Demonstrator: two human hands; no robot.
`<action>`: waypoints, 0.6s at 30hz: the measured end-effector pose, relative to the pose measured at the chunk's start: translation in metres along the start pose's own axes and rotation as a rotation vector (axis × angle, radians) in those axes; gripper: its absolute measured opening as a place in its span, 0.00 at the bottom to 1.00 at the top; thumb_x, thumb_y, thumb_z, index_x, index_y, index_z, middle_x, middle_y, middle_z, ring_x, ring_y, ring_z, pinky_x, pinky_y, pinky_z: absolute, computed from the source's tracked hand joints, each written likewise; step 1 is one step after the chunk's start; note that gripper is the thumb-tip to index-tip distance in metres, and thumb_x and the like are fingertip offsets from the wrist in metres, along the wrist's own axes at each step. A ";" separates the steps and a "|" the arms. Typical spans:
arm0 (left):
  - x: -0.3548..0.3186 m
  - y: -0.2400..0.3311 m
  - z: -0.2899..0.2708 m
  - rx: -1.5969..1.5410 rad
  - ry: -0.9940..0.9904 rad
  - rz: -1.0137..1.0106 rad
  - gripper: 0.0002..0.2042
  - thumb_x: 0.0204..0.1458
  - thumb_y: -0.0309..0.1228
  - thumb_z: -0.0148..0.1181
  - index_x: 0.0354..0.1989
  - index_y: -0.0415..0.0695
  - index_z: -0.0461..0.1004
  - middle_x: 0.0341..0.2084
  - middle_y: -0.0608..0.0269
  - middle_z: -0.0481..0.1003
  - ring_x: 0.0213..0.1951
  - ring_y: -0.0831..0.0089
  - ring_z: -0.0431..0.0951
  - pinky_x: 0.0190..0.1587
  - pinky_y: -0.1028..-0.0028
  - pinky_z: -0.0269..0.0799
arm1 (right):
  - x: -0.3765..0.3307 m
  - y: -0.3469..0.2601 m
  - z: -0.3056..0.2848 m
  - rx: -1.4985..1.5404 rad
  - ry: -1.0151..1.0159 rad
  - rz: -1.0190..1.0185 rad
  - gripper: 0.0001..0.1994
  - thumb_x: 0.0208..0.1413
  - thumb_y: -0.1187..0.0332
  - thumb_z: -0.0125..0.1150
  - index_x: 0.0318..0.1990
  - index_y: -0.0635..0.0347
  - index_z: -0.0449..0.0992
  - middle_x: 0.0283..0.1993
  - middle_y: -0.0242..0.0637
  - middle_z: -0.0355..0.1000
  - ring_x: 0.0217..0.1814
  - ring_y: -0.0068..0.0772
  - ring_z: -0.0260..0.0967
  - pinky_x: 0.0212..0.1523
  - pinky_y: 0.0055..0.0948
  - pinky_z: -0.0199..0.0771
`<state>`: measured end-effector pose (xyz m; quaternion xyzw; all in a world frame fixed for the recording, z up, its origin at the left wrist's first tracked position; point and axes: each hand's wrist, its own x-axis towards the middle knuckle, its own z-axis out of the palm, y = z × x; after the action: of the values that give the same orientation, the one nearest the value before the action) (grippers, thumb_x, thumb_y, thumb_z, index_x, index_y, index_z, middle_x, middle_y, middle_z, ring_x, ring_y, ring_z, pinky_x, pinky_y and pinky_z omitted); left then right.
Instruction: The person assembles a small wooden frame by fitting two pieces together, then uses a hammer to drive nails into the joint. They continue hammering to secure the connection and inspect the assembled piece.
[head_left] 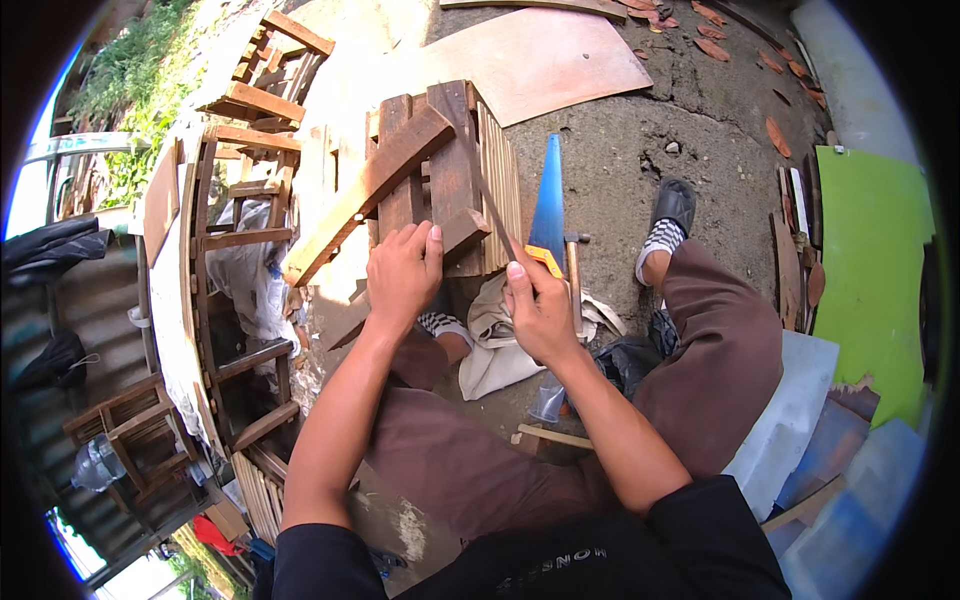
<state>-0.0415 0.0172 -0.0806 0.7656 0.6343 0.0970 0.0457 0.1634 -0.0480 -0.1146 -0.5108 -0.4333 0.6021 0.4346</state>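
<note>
At the far left stand wooden frames of slats and rails, one behind another, with a pale sheet hanging inside. Next comes a long wooden plank, lying slantwise across a stack of dark boards on the ground in front of the person. The left hand rests on the near end of that stack, palm down, its fingers bent over the edge of a board and pressing on it. Just to its right, the right hand is closed around a thin dark blade (its handle is hidden in the fist), which slants up and left so its tip meets the boards. Beside this hand lie a blue handsaw with a yellow grip and a wooden-handled hammer, both on the concrete ground, partly over a pale cloth. Further right is the person's foot in a dark slipper, then a green panel at the edge.
</note>
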 end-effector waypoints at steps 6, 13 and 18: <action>0.001 0.002 -0.001 -0.027 0.022 0.018 0.16 0.70 0.40 0.50 0.33 0.42 0.75 0.26 0.53 0.74 0.33 0.48 0.77 0.35 0.50 0.72 | 0.002 0.008 0.003 -0.085 0.035 0.028 0.23 0.75 0.65 0.49 0.74 0.56 0.69 0.24 0.51 0.71 0.26 0.31 0.70 0.39 0.37 0.73; 0.004 0.002 -0.002 -0.027 0.048 0.020 0.17 0.71 0.41 0.49 0.34 0.43 0.75 0.26 0.52 0.75 0.32 0.47 0.78 0.35 0.50 0.73 | -0.003 0.051 0.002 -0.278 0.225 -0.042 0.23 0.75 0.64 0.49 0.74 0.58 0.68 0.41 0.59 0.78 0.35 0.40 0.76 0.44 0.39 0.75; 0.003 0.001 -0.001 -0.045 0.040 -0.013 0.18 0.71 0.42 0.49 0.34 0.43 0.76 0.26 0.51 0.76 0.32 0.48 0.79 0.35 0.49 0.73 | 0.007 0.119 -0.035 -0.408 0.469 0.099 0.24 0.73 0.61 0.51 0.72 0.59 0.69 0.55 0.65 0.78 0.58 0.68 0.76 0.58 0.52 0.75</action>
<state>-0.0398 0.0196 -0.0790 0.7582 0.6376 0.1263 0.0509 0.1882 -0.0679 -0.2350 -0.7328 -0.4075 0.3891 0.3815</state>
